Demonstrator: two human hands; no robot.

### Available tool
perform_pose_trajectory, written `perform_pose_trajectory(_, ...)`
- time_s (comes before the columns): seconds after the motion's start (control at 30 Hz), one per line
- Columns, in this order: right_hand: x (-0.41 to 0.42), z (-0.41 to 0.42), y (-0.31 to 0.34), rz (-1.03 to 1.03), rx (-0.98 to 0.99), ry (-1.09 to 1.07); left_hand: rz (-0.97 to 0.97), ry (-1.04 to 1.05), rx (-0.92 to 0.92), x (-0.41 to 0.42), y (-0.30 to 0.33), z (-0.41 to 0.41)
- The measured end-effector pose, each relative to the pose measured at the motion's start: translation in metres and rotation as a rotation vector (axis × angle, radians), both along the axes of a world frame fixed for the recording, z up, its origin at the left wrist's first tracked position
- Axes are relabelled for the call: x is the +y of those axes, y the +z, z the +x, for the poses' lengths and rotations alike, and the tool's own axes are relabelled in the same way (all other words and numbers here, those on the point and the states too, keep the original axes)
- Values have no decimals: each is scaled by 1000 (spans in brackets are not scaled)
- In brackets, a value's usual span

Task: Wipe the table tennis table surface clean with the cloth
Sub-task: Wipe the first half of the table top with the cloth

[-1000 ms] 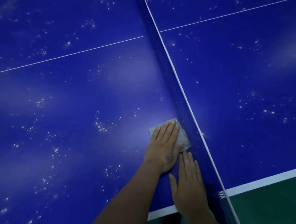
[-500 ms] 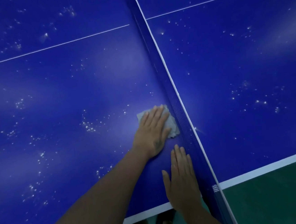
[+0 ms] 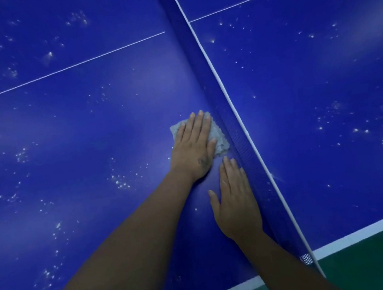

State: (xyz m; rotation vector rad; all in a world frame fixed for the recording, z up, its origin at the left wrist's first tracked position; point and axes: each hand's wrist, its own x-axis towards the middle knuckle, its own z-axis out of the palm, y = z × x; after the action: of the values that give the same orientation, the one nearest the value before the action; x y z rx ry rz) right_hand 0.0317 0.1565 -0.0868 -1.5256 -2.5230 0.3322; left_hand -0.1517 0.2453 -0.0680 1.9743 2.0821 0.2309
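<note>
The blue table tennis table point(image 3: 86, 136) fills the view, dotted with white specks and droplets. A small grey cloth point(image 3: 220, 139) lies on the left half, right against the foot of the net point(image 3: 240, 137). My left hand point(image 3: 194, 149) presses flat on the cloth with straight fingers, covering most of it. My right hand point(image 3: 235, 201) rests flat on the bare surface just behind the cloth, its fingers straight and lying along the net.
The net's white top band point(image 3: 221, 83) runs diagonally from top centre to the near edge. White lines mark the table's centre point(image 3: 68, 67) and near border point(image 3: 358, 236). Green floor point(image 3: 373, 267) shows at the lower right.
My left hand has pushed the cloth farther from the near edge along the net. My right hand has slid forward behind it.
</note>
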Motion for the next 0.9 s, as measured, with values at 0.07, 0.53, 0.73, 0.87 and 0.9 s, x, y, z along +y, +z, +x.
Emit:
perform_pose_trajectory(0.07, 2, -2, 1, -7, 3, -2, -13, 50, 6, 15, 1, -9)
perform_pose_trajectory(0.53, 9, -8, 10, 14, 47, 14, 12, 66, 0, 32, -4, -24)
perform_pose_trajectory(0.73, 64, -49, 11, 82, 305, -27, 78, -80, 37, 0, -3, -21)
perform_pose_trajectory(0.87, 107, -78, 9, 159, 294, 16, 92, 48, -7, 52, -3, -66)
perform_pose_trajectory(0.9, 118, -84, 9, 184, 260, 12, 77, 80, -13, 67, -3, -79)
